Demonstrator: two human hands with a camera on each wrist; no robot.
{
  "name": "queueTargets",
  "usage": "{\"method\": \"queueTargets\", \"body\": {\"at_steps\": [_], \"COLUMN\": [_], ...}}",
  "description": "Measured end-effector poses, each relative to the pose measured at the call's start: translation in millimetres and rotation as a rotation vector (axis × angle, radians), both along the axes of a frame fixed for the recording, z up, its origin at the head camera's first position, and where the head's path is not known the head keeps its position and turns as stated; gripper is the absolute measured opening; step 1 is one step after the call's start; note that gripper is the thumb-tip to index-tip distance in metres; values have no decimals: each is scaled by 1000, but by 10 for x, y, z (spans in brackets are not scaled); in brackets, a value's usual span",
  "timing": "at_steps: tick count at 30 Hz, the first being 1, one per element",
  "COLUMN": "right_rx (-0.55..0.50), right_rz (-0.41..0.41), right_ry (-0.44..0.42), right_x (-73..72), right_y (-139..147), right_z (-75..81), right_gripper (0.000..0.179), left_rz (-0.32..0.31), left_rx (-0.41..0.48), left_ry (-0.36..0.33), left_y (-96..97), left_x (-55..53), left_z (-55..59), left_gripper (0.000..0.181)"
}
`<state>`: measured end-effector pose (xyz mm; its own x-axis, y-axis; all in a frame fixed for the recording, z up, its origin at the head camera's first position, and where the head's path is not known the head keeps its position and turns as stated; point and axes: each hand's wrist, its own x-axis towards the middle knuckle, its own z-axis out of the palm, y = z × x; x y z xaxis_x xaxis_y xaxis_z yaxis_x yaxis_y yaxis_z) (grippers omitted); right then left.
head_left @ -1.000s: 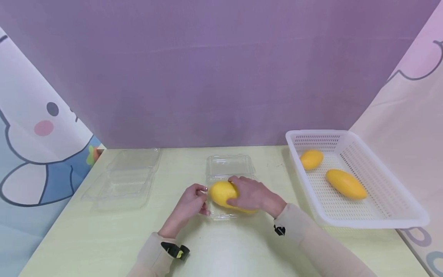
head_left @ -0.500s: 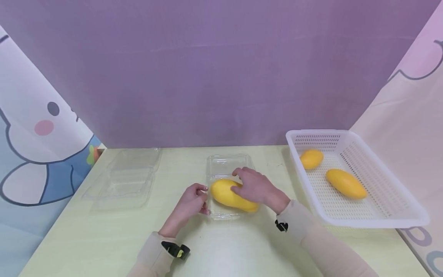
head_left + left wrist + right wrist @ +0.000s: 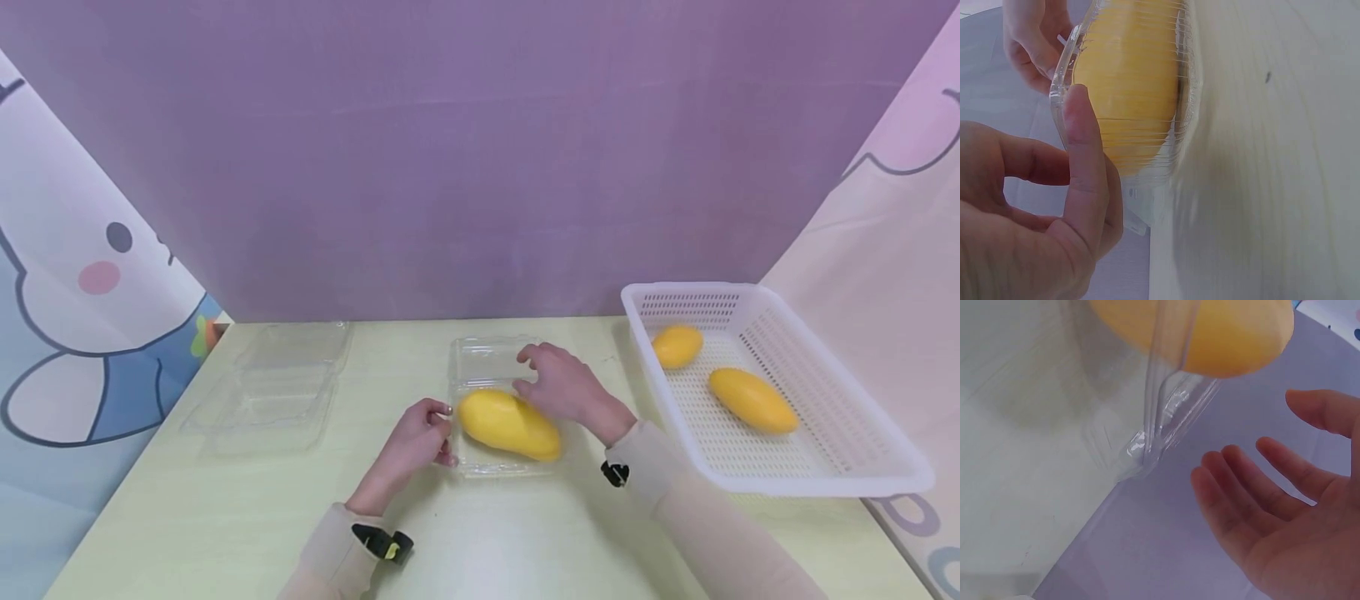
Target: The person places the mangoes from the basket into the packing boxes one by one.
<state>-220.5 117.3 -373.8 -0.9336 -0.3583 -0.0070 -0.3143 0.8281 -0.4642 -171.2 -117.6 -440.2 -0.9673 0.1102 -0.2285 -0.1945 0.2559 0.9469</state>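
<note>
A clear plastic clamshell box [image 3: 504,468] lies unfolded on the table, with its lid [image 3: 483,358] laid back away from me. Inside its base a yellow mango [image 3: 510,425] rests at a slant. My left hand [image 3: 414,442] is at the box's left side; in the left wrist view, thumb and index finger pinch the rim [image 3: 1059,100]. Just above the mango's right end and the lid hovers my right hand [image 3: 566,387], apart from the fruit. Its loosely bent fingers [image 3: 1235,500] hold nothing in the right wrist view.
Another unfolded clear clamshell box [image 3: 270,400] sits at the table's left. On the right stands a white perforated basket [image 3: 817,483] with two mangoes, one small [image 3: 677,347] and one longer [image 3: 752,401]. A purple panel [image 3: 480,167] rises behind the table.
My right hand has let go of the mango and drawn up, back and slightly right, leaving the fruit in the box. The left hand stays at the rim.
</note>
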Motion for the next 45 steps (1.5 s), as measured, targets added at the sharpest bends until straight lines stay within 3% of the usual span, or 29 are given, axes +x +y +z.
{"method": "queueTargets", "body": {"at_steps": [10, 29, 45], "right_rx": [10, -59, -133], "right_rz": [-86, -202, -250], "right_ry": [44, -60, -84], "right_x": [-91, -266, -344], "right_y": [61, 226, 312], "right_z": [-48, -303, -451], "right_gripper": [43, 55, 36], "left_rz": [6, 7, -6], "left_rx": [-9, -19, -11], "left_ry": [5, 17, 19], "left_y": [-10, -7, -6], "left_x": [-2, -17, -6], "left_z": [-8, -27, -14], "left_gripper": [33, 33, 34]}}
